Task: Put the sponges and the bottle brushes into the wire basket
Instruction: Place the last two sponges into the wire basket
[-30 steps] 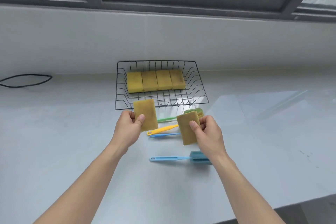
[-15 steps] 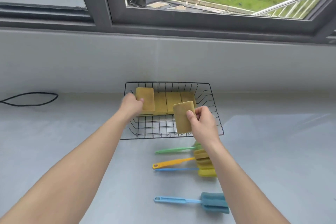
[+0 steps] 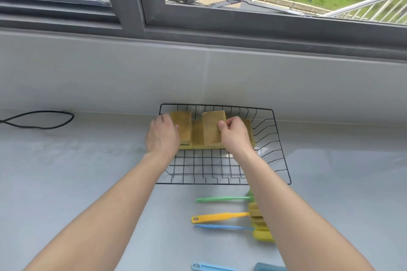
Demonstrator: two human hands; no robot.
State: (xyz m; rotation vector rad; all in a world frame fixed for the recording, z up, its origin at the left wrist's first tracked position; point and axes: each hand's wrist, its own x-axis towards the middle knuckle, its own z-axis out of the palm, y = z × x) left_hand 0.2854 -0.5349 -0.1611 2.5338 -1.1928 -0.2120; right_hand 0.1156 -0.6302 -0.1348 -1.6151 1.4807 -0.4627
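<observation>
Sponges [image 3: 199, 136] in the wire basket [image 3: 279, 145] lie half-hidden behind both hands

A domestic-looking washing-up spot by a window: a pale grey bench [image 3: 66, 182] runs under a dark-framed window [image 3: 141, 17] opening onto grass and railings. A black wire basket [image 3: 282, 156] holding yellow sponges [image 3: 199, 136], and coloured bottle brushes [image 3: 220, 218] lying nearby, suggest a home kitchen or utility area
</observation>
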